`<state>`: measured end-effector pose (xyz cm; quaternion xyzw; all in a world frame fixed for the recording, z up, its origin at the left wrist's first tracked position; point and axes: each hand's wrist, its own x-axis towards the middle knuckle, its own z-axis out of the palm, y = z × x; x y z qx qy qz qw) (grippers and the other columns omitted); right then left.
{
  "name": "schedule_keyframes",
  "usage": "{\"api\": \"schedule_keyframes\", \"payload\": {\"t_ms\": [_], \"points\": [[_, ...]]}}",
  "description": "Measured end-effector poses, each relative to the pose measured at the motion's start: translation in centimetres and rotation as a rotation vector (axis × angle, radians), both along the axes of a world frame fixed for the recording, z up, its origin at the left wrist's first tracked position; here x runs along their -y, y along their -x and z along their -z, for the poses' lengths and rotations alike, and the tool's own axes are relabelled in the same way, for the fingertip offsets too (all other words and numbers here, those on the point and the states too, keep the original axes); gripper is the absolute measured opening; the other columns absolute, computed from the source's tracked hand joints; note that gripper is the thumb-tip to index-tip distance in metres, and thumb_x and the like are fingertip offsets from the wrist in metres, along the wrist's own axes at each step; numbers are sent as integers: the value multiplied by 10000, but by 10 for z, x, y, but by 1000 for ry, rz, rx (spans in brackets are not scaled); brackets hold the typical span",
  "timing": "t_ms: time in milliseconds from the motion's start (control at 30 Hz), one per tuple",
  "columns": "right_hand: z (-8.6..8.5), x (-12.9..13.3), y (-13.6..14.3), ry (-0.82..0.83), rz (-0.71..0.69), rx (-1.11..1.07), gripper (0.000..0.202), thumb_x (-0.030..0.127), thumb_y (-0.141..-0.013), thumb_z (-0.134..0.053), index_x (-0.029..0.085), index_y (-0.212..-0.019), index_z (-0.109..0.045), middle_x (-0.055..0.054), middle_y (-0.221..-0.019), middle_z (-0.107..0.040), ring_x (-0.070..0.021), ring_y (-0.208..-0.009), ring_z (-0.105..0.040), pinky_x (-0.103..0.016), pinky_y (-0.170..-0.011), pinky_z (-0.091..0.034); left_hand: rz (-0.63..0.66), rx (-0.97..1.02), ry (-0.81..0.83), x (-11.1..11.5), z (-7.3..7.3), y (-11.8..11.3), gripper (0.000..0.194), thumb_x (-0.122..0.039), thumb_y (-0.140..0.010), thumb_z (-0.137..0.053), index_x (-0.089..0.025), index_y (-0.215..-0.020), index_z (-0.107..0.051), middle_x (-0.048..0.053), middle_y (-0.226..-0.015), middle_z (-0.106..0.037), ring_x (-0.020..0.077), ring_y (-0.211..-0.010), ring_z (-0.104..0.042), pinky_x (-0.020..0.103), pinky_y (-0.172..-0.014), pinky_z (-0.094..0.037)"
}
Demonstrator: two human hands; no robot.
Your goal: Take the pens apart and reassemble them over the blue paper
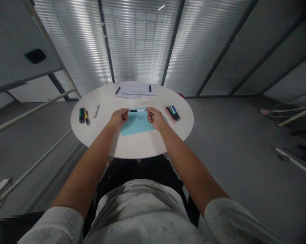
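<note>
A black and white pen is held level between my two hands, over the far edge of a light blue sheet. My left hand pinches its left end, with the fingers curled. At the other end, my right hand closes its thumb and fingers on the pen. The blue sheet lies on a round white table, and both hands are at its upper corners.
Several green, black and yellow markers and a white marker lie at the left. Several pens lie at the right. White papers sit at the table's far side. Metal rails stand to the left.
</note>
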<state>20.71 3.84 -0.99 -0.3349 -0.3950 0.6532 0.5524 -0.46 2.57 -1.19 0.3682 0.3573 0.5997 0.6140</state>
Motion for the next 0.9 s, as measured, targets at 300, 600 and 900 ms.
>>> {"api": "schedule_keyframes", "payload": {"t_ms": [300,600,900], "points": [[-3,-6,-7,85,62,-112,157,324,-769,-644,202,-829,-566,77,-558,-479,-37,-403,-362,-181,-366,-249,-50,13,7,1,-4,-2,162,-206,-630,-686,-135,-761,-621,-8,-592,-518,64,-457,-438,205,-419,-351],[-10,-4,-12,84,125,-120,139,335,-817,-597,205,-832,-552,85,-548,-441,-39,-397,-344,-190,-373,-244,-98,19,30,2,-9,-1,178,-227,-609,-689,-140,-745,-612,-11,-595,-524,58,-452,-429,203,-425,-350],[-10,-5,-13,86,152,-159,151,330,-803,-616,197,-832,-552,83,-532,-442,-32,-385,-346,-183,-357,-237,-101,-28,-15,-1,-1,0,212,-203,-600,-757,-130,-749,-624,6,-651,-580,54,-475,-469,193,-448,-379]]}}
